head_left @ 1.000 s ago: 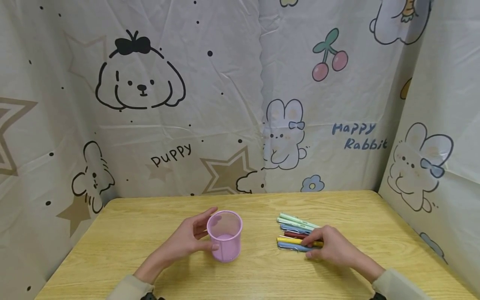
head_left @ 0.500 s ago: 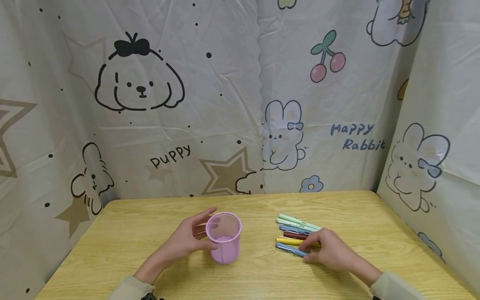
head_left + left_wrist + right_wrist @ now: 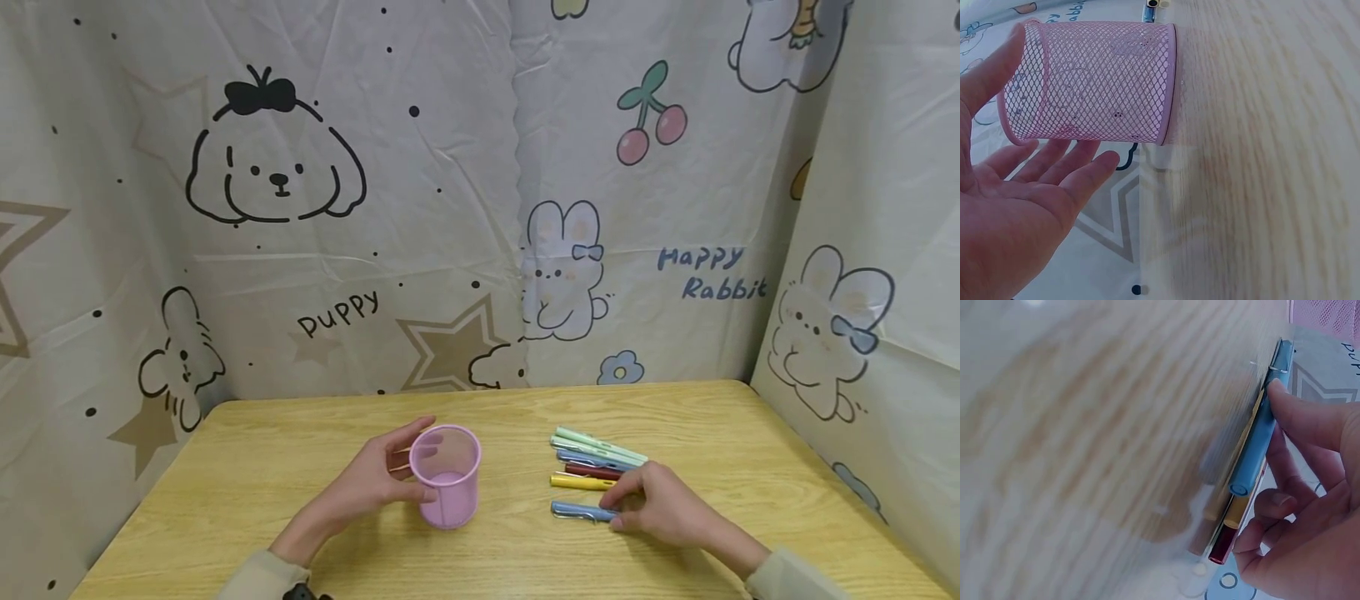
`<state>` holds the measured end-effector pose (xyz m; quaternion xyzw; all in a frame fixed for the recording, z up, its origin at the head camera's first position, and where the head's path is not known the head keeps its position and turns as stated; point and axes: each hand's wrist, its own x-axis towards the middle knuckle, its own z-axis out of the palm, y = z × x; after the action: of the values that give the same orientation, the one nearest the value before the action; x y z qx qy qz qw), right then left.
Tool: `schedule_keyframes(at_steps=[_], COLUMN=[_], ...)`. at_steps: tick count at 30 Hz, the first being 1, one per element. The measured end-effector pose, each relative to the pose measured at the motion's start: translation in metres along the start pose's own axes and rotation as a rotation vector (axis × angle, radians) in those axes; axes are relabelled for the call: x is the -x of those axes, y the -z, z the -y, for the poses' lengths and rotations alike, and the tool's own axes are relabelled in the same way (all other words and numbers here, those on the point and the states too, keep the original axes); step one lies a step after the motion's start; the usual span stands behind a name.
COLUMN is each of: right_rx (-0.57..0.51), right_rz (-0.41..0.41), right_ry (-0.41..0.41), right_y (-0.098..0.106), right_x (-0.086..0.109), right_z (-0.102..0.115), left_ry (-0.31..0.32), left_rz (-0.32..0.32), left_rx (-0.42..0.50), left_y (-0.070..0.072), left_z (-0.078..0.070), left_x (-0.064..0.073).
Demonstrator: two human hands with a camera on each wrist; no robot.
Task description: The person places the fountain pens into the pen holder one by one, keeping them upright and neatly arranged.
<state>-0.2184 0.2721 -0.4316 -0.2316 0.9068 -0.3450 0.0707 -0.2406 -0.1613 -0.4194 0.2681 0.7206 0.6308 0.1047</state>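
Note:
My left hand (image 3: 378,479) holds a pink mesh pen holder (image 3: 455,502), its thumb on the near side and its fingers reaching behind. The holder stands upright on the table, and in the left wrist view the thumb lies at the rim of the pen holder (image 3: 1097,81). Lying flat, a blue pen (image 3: 576,510) is pinched near its right end by the thumb and index finger of my right hand (image 3: 663,508). Just beyond it lie a yellow pen (image 3: 577,482), a dark red pen (image 3: 588,472), another blue pen (image 3: 585,457) and mint green pens (image 3: 600,446); my hand hides some ends.
The wooden table (image 3: 510,567) has a rounded back edge. Cloth curtains (image 3: 442,208) with cartoon prints stand behind it and at both sides. Bare wood shows between the pen holder and the pens.
My right hand has drawn the blue pen toward me, leaving a gap between it and the yellow pen. My left hand stays at the pen holder.

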Motion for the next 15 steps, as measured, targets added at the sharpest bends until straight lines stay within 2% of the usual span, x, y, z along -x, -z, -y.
schedule_keyframes(at_steps=[6,9,15], right_rx=[-0.109,-0.106,-0.079], right_rz=[-0.016,-0.025,-0.04], right_ry=[-0.096,-0.124,-0.126], right_y=[-0.0035,-0.0055,-0.0074], right_x=[0.0006,-0.0001,-0.001], right_z=[0.0039,0.0063,0.008], left_ry=[0.011,0.011,0.009], left_rz=[0.0,0.0,0.017], left_rx=[-0.003,-0.005,0.007], left_y=[0.0003,0.0008,0.0011], left_z=[-0.0002,-0.0007,0.0], left_x=[0.0002,0.0008,0.0009])
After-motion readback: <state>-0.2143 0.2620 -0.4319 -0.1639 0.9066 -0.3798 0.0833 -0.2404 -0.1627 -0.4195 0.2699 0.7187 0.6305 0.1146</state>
